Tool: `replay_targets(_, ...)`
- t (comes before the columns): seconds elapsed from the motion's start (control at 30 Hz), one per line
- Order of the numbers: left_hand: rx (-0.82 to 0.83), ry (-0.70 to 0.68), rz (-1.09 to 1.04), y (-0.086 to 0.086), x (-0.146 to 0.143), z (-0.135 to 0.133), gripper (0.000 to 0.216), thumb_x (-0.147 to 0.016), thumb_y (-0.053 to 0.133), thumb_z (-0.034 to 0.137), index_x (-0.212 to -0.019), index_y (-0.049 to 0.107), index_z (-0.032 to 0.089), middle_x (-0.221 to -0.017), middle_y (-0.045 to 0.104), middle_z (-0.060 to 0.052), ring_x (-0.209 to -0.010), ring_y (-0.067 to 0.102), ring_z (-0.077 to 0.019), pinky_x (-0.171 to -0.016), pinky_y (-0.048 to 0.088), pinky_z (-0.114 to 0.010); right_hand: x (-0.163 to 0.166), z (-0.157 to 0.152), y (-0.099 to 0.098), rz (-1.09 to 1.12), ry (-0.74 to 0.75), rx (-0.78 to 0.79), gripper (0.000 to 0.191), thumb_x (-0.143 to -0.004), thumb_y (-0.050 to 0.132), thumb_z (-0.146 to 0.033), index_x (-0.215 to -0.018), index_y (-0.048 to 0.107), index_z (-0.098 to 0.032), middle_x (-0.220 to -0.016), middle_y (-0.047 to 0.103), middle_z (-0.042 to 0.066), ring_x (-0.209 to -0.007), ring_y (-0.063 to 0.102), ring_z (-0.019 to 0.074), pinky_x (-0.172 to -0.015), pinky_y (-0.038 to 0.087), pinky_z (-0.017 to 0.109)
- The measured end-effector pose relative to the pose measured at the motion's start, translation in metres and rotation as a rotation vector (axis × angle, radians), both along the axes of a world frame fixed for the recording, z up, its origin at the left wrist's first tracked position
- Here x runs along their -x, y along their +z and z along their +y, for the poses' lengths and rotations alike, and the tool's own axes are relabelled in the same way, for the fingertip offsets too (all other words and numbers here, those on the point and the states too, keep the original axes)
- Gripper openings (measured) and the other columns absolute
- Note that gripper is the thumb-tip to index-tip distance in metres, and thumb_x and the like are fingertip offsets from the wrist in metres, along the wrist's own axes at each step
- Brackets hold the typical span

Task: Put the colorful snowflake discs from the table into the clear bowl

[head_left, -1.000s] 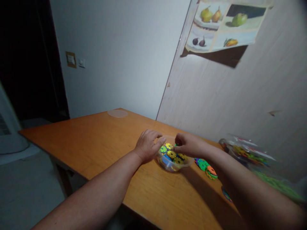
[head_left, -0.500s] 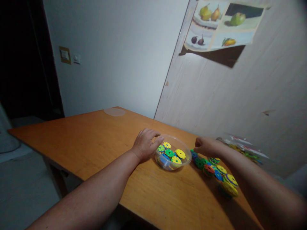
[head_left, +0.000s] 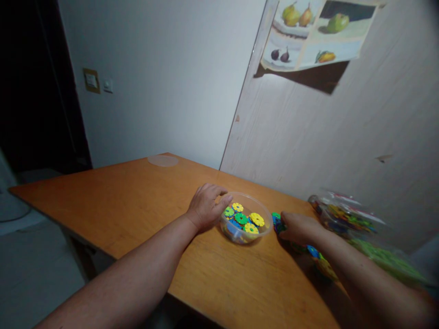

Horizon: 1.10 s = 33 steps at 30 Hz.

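From my remote feed I am logging yellow, green and blue discs [head_left: 257,220] in a clear, colourless bowl [head_left: 263,232]. The table [head_left: 137,205] is showing orange-brown with faint grain; the poster [head_left: 307,35], yellow-green, purple and orange fruit.

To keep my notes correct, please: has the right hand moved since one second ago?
Yes. Against the wall seam, the right hand has moved rightward, from over the bowl to the discs beside it.

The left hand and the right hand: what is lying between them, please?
Between the left hand and the right hand, the head view shows the clear bowl with colourful discs, and green and blue discs.
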State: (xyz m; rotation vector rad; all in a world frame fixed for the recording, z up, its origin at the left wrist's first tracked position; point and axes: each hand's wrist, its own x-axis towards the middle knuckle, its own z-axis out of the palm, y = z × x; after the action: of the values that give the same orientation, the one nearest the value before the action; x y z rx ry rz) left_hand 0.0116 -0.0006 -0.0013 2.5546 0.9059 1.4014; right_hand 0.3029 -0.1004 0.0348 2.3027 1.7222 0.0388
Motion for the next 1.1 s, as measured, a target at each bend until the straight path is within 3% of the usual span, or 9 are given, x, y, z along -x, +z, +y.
replay_targets(0.3,0.003,0.002,-0.001,-0.001,0.0,-0.001,0.034,-0.093,0.046,0.047,-0.096,0.067,0.021,-0.098,0.068,-0.005,-0.094,0.057,-0.0213,-0.085,0.043,-0.038,-0.013,0.006,0.009,0.02,0.016,-0.019,0.032,-0.067,0.064,-0.034,-0.096,0.062,-0.02,-0.093,0.07,0.011,-0.083,0.066,0.0264,-0.058,0.038,0.029)
replay_targets(0.47,0.007,0.001,0.001,0.0,-0.001,-0.001,0.034,-0.093,0.045,0.048,-0.096,0.066,0.021,-0.097,0.068,-0.006,-0.094,0.057,-0.0216,-0.084,0.043,-0.038,-0.012,0.01,0.024,0.091,0.061,-0.106,0.029,-0.07,0.064,-0.037,-0.093,0.062,-0.02,-0.09,0.069,0.009,-0.081,0.064,0.0231,-0.062,0.04,0.028)
replay_targets(0.6,0.01,0.006,-0.003,0.001,-0.001,-0.002,0.034,-0.093,0.046,0.048,-0.096,0.066,0.021,-0.098,0.068,-0.005,-0.094,0.057,-0.0213,-0.084,0.043,-0.038,0.005,0.012,0.045,0.186,0.123,-0.21,0.029,-0.073,0.063,-0.037,-0.097,0.061,-0.02,-0.093,0.07,0.008,-0.079,0.063,0.0204,-0.061,0.041,0.025)
replay_targets(0.77,0.018,0.008,0.0,0.001,-0.001,-0.003,0.035,-0.093,0.045,0.048,-0.098,0.067,0.021,-0.098,0.068,-0.005,-0.095,0.056,-0.0218,-0.084,0.042,-0.038,0.051,0.013,0.063,0.303,0.258,-0.25,0.028,-0.074,0.065,-0.032,-0.099,0.061,-0.021,-0.094,0.07,0.006,-0.077,0.062,0.018,-0.061,0.042,0.023)
replay_targets(0.93,0.011,0.005,-0.013,0.001,-0.001,-0.004,0.034,-0.093,0.046,0.048,-0.097,0.067,0.021,-0.097,0.068,-0.005,-0.094,0.057,-0.0213,-0.084,0.043,-0.038,0.088,0.019,0.056,0.291,0.341,-0.142,0.032,-0.071,0.066,-0.029,-0.102,0.062,-0.021,-0.097,0.07,0.007,-0.08,0.062,0.0186,-0.063,0.043,0.024)
replay_targets(1.1,0.004,0.003,-0.019,0.0,-0.001,-0.003,0.034,-0.093,0.046,0.048,-0.096,0.066,0.022,-0.097,0.069,-0.005,-0.095,0.057,-0.0213,-0.086,0.042,-0.038,0.097,0.029,0.043,0.267,0.404,-0.117,0.036,-0.07,0.066,-0.03,-0.104,0.063,-0.02,-0.098,0.07,0.008,-0.082,0.063,0.0197,-0.065,0.044,0.025)
